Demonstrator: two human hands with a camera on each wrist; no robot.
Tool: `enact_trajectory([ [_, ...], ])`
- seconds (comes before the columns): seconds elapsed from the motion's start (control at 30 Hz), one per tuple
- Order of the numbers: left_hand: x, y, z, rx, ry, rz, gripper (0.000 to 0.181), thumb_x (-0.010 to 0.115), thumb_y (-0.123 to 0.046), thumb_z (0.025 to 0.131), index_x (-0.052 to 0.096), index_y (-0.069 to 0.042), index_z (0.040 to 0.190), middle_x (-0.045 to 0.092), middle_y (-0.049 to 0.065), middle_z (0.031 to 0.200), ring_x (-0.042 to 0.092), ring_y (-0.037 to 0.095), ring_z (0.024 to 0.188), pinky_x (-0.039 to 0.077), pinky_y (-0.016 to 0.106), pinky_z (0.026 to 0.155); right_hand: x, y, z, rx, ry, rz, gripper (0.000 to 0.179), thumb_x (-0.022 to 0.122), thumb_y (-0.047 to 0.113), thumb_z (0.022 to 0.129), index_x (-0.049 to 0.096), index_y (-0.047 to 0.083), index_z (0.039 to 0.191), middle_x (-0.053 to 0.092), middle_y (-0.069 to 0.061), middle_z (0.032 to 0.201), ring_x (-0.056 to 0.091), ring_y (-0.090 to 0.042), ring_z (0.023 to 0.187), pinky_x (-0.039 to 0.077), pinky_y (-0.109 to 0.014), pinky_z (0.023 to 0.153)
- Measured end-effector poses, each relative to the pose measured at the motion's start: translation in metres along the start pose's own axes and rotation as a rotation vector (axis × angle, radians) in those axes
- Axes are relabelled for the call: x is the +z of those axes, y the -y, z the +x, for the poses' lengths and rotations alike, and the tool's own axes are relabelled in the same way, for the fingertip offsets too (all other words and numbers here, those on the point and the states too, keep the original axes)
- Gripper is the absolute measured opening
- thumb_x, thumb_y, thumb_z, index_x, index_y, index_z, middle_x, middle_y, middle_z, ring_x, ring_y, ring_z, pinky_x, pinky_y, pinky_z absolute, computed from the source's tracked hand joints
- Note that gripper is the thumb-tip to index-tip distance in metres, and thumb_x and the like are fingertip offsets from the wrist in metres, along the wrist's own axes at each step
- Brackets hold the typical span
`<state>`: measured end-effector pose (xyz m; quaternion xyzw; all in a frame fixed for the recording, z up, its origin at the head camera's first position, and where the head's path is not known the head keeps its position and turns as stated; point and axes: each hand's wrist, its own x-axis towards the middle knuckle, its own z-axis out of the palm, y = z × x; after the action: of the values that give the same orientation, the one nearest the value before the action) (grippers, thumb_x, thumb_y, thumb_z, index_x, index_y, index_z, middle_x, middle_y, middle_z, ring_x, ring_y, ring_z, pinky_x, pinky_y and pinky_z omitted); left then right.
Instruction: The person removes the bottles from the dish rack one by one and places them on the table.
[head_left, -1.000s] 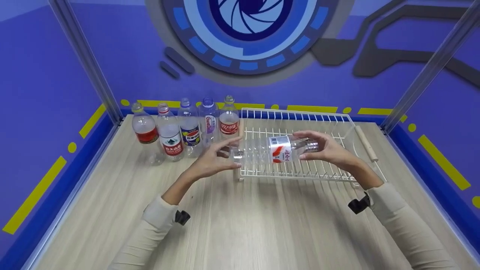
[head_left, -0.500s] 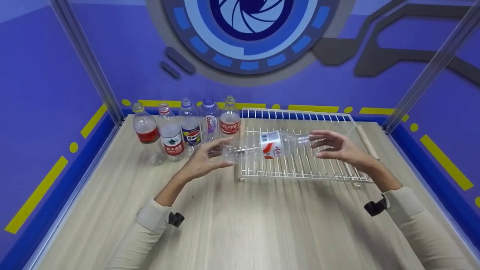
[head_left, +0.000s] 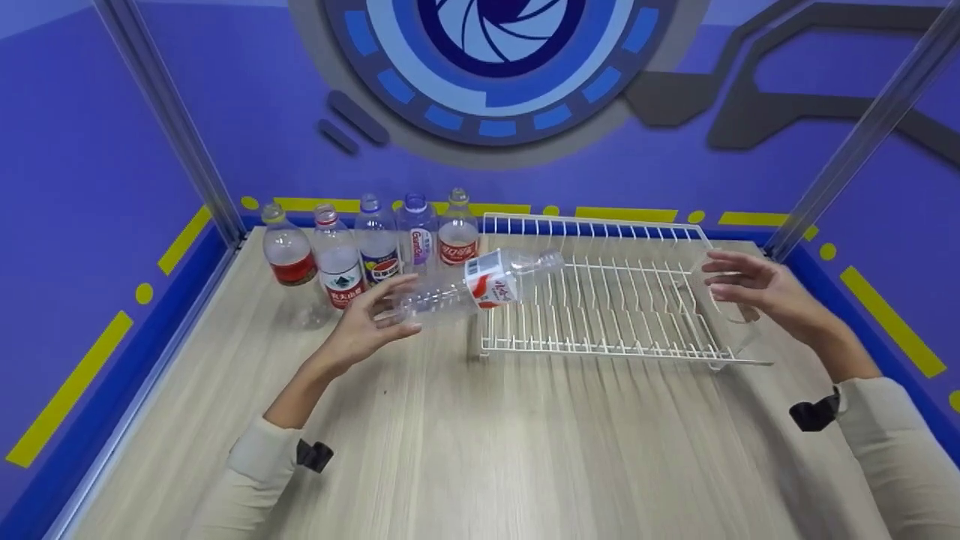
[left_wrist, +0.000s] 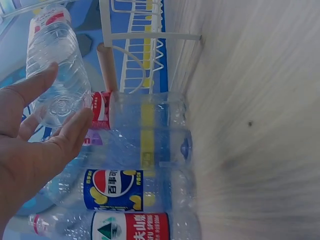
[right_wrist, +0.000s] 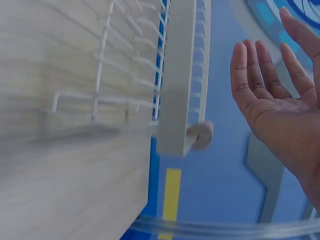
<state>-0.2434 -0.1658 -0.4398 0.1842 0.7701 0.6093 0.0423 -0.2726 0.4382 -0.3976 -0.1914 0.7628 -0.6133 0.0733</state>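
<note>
A clear ribbed plastic bottle [head_left: 491, 283] with a white and red label hangs in the air, lying sideways with its neck to the right and slightly raised. My left hand [head_left: 360, 326] grips it around the base; the left wrist view shows thumb and fingers on either side of the bottle's bottom [left_wrist: 61, 106]. No cap shows on the neck. Over the right end of a white wire rack [head_left: 600, 349], my right hand [head_left: 784, 300] is held up with nothing in it. Its fingers are spread and loosely bent in the right wrist view.
Several upright plastic bottles stand in a row left of the rack, among them a red-labelled one [head_left: 294, 270], a blue Pepsi-type one [head_left: 382, 266] and a red Coca-Cola-type one [head_left: 458, 247]. A blue printed wall [head_left: 247, 112] rises behind the wooden table [head_left: 480, 450].
My right hand has let go of the bottle's neck and moved right. My left hand has carried the bottle left, off the rack's middle, with its neck tipping upward.
</note>
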Motion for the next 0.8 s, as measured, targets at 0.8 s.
enact_trajectory([
  [0.8, -0.026, 0.024, -0.039, -0.178, -0.156, -0.583, 0.089, 0.061, 0.008, 0.095, 0.014, -0.023, 0.163, 0.021, 0.007, 0.167, 0.045, 0.015, 0.140, 0.052, 0.027, 0.105, -0.052, -0.037, -0.027, 0.189, -0.111, -0.052, 0.037, 0.052, 0.010, 0.107, 0.051, 0.024, 0.141, 0.061, 0.017, 0.128, 0.064, 0.004, 0.111, 0.055, -0.015, 0.088],
])
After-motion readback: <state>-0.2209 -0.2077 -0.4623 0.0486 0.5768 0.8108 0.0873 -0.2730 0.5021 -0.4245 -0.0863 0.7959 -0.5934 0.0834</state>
